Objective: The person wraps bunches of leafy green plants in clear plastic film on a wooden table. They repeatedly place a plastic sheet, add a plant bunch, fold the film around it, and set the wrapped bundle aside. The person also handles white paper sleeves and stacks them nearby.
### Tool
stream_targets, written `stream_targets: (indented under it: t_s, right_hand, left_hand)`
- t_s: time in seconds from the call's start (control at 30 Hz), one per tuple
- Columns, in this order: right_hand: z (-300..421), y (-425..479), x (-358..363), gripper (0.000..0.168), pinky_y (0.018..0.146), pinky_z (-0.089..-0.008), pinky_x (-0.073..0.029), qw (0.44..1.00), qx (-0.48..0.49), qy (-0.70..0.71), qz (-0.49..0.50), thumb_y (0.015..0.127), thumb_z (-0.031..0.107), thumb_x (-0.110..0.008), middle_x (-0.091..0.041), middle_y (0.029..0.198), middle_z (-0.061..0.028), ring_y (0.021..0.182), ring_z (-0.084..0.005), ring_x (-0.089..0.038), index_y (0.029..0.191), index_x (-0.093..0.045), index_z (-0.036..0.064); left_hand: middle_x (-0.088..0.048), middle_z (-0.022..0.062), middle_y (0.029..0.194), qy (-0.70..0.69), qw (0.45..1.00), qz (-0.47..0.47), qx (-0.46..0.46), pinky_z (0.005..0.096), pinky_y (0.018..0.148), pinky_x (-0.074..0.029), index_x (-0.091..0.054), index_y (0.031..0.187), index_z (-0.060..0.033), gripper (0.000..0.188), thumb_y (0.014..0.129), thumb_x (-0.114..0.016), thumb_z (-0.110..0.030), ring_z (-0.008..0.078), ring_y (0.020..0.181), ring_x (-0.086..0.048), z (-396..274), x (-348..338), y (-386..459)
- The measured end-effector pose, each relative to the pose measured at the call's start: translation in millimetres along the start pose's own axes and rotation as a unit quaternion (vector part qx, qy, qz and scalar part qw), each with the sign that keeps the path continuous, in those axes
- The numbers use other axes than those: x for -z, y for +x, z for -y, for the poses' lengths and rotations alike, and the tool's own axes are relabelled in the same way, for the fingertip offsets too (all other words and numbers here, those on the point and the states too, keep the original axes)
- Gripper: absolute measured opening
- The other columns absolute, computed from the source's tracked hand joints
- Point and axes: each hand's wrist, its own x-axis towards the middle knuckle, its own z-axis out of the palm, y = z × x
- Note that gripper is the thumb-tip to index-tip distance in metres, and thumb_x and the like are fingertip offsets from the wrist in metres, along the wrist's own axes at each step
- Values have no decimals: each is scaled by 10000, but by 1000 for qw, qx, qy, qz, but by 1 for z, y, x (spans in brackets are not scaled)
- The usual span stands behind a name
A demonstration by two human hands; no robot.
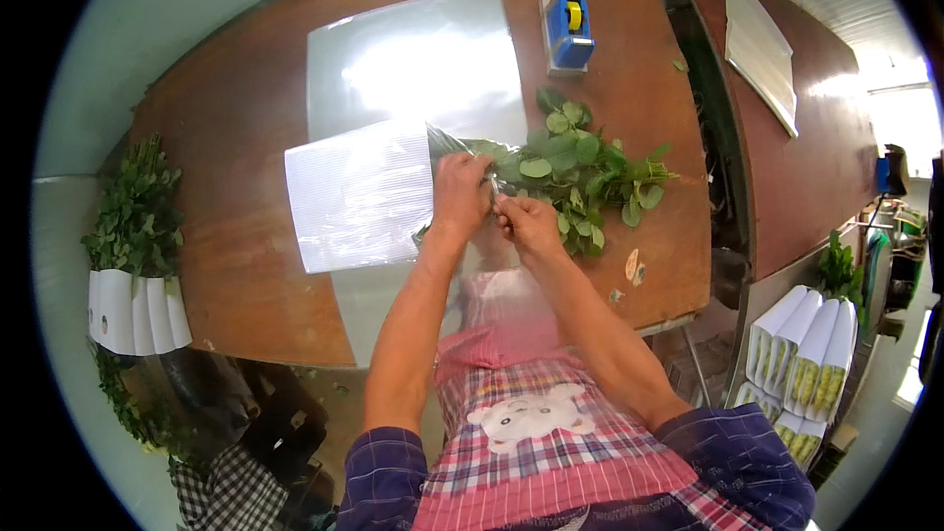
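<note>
A leafy flower bouquet (568, 155) lies on the wooden table with its stem ends pointing right. Its head end is inside a wrap of white corrugated paper (361, 199) and clear plastic. My left hand (463, 184) grips the edge of the clear wrap around the bunch, just right of the white paper. Close beside it, my right hand (527, 221) pinches a bit of the clear film between thumb and fingers. Under the bouquet and beyond it lies a shiny clear sheet (413, 74). The flower heads are hidden by the paper.
A blue tape dispenser (574, 29) with yellow core stands at the back. Paper-wrapped bunches (140, 313) are at the left edge. A second table (804, 125) bears a sheet; beneath its near end are more wrapped bunches (800, 354). Someone's checkered garment (236, 490) shows lower left.
</note>
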Motion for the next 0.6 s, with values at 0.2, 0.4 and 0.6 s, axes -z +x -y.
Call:
stream_targets:
  t_s: [0.2,0.4,0.6]
  right_hand:
    - [-15,9,-4,319,503,-231,-469,998,17,-45,-47,925,292,-701,-648,680,-37,531,-92,-561,786,-671,6]
    - [-16,-11,16,390,481,-280,-454,973,35,-220,-59,908,359,-716,-627,623,-58,514,-123,-571,716,-641,28]
    - [78,-14,45,375,480,-272,-456,982,127,-116,73,978,332,-632,-590,620,-24,512,-107,-552,737,-615,45]
  left_hand:
    - [-647,227,1098,14,992,122,0,469,968,-439,-653,1149,-2,428,726,-719,-11,424,1124,-551,-5,18,12]
    - [-615,238,1164,106,985,134,-23,473,994,-420,-584,1245,-5,593,708,-809,-117,423,1171,-518,-37,28,9]
    - [-514,225,1391,209,957,175,-96,511,1160,-232,-451,1371,45,925,642,-880,-331,364,1362,-404,-25,15,11]
